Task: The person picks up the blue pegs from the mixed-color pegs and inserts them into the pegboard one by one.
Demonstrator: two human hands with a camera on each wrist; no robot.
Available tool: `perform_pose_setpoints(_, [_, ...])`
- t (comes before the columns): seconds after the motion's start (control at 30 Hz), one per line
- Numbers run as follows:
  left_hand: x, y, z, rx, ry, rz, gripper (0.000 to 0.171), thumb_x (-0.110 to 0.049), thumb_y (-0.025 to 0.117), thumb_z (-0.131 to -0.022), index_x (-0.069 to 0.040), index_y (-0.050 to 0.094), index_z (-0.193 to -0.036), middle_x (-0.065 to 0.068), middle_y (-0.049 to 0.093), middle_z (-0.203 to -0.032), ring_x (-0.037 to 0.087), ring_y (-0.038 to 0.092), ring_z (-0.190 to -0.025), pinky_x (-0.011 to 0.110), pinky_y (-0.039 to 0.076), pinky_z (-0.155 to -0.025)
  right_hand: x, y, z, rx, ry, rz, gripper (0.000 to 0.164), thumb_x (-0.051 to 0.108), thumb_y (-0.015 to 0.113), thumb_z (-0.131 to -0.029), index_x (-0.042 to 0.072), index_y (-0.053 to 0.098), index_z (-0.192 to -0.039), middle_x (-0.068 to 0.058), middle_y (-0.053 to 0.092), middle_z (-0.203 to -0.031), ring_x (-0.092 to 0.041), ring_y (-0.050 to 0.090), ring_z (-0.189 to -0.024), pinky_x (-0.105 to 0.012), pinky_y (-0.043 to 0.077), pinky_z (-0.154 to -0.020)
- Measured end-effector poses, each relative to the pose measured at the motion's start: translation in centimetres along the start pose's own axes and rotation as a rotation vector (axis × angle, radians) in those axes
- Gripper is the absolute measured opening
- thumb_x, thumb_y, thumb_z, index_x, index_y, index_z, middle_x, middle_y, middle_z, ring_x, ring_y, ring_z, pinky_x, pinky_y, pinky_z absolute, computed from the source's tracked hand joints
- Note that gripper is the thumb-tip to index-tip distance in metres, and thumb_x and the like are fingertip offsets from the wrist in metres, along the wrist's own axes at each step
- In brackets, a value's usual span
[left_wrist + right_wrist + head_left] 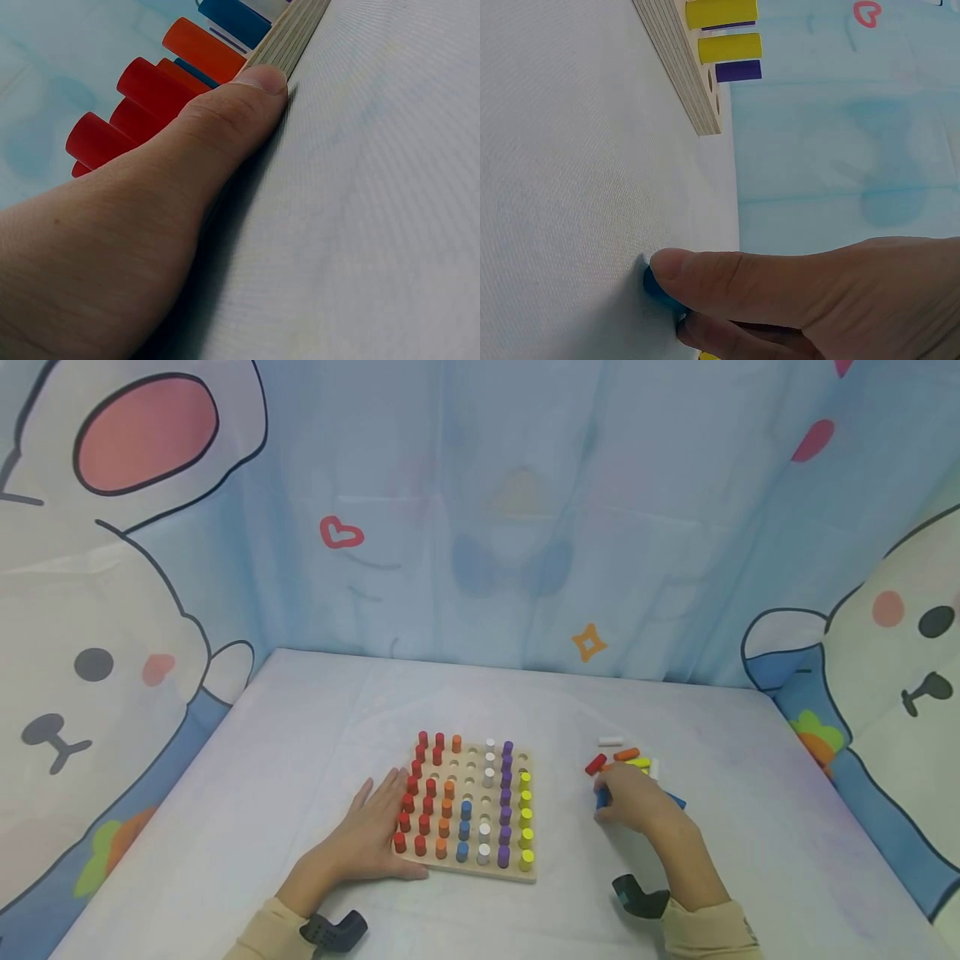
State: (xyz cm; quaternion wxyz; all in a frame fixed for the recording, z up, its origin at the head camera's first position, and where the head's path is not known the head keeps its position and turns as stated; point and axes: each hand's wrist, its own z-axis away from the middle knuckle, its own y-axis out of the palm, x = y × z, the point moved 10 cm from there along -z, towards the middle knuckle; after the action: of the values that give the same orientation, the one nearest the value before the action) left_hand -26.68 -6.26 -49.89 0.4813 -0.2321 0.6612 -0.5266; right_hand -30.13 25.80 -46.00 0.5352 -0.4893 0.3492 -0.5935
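A wooden pegboard (495,872) lies on the table with columns of red, orange, blue, white, purple and yellow pegs standing in it; some holes show bare. My left hand (367,837) rests along its left side, fingers extended, and the thumb (225,112) touches the near edge. To the right of the board, my right hand (637,797) pinches a blue peg (658,289) between thumb and fingers, low over the cloth. Loose pegs lie around this hand: a white peg (611,742), a red peg (596,764), an orange peg (627,753) and others partly hidden by it.
A white cloth (337,718) covers the table. Behind and at both sides hangs a light blue curtain (510,593) with cartoon animals. Black wrist devices sit by the left wrist (335,932) and the right wrist (641,897).
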Motion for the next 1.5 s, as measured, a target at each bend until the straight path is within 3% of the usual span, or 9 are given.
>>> perform_pose_setpoints(0.53, [0.0, 0.0, -0.1, 0.016, -0.009, 0.008, 0.128, -0.078, 0.065, -0.061, -0.008, 0.009, -0.153, 0.005, 0.012, -0.161, 0.021, 0.005, -0.149, 0.053, 0.001, -0.119, 0.4, -0.4, -0.5, -0.046, -0.011, -0.049, 0.046, 0.017, 0.079, -0.076, 0.0, 0.063, -0.115, -0.009, 0.065, -0.101, -0.019, 0.057, -0.086, -0.043, 0.055, -0.084])
perform_pose_setpoints(0.8, [0.0, 0.0, -0.2, 0.01, -0.003, 0.001, 0.129, -0.079, 0.065, -0.06, -0.008, 0.01, -0.153, 0.005, 0.012, -0.161, 0.02, 0.005, -0.149, 0.052, 0.001, -0.119, 1.1, -1.0, -0.7, -0.128, -0.016, -0.058, 0.053, 0.015, 0.078, -0.077, 0.001, 0.059, -0.125, -0.022, 0.055, -0.127, -0.027, 0.062, -0.1, -0.045, 0.054, -0.087])
perform_pose_setpoints(1.1, [0.0, 0.0, -0.2, 0.009, -0.005, 0.009, 0.129, -0.079, 0.065, -0.06, -0.008, 0.01, -0.153, 0.005, 0.013, -0.161, 0.02, 0.005, -0.149, 0.052, 0.0, -0.119, 1.9, -1.3, -0.8, -0.178, -0.037, -0.117, 0.048, 0.016, 0.078, -0.078, 0.002, 0.061, -0.121, -0.015, 0.062, -0.114, -0.023, 0.064, -0.096, -0.04, 0.056, -0.083])
perform_pose_setpoints(1.5, [0.1, 0.1, -0.2, 0.004, -0.001, 0.007, 0.13, -0.08, 0.064, -0.06, -0.009, 0.009, -0.153, 0.005, 0.012, -0.161, 0.02, 0.005, -0.149, 0.052, 0.001, -0.119, 3.5, -1.8, -0.6, -0.24, -0.122, -0.151, 0.053, 0.015, 0.078, -0.078, 0.007, 0.059, -0.127, -0.011, 0.063, -0.115, -0.023, 0.065, -0.1, -0.038, 0.056, -0.084])
